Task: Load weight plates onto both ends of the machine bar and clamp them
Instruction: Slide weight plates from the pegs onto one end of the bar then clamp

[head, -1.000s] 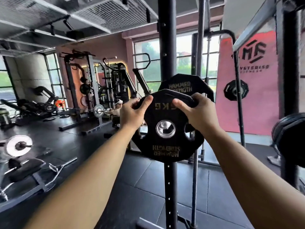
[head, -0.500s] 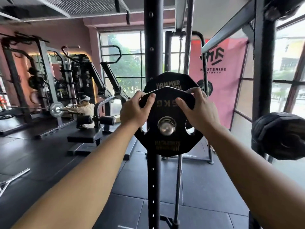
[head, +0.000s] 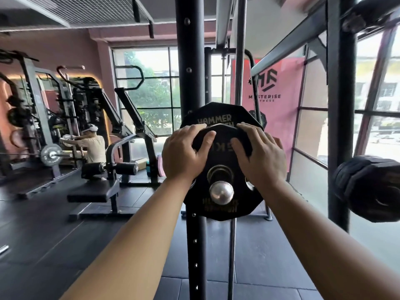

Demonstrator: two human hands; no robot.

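A small black 5 kg plate [head: 223,210] sits on the bar, whose round chrome end [head: 221,193] sticks out through the plate's centre hole toward me. Behind it, a larger black Hammer Strength plate [head: 218,113] is on the same bar. My left hand [head: 184,155] grips the small plate's upper left rim, thumb on its face. My right hand [head: 263,158] lies over the upper right rim, fingers spread on the face. No clamp is visible.
A black rack upright [head: 188,61] stands just left of the plates, with a chrome guide rod [head: 240,61] behind. Another black plate stack [head: 368,187] juts in at the right near a second upright [head: 341,105]. A person trains at the far left [head: 93,146], beside a bench machine [head: 101,187].
The small plate has slid further onto the bar, so the chrome bar end now protrudes below the hole. My view has swung right and closer, and both hands have flattened onto the plate.
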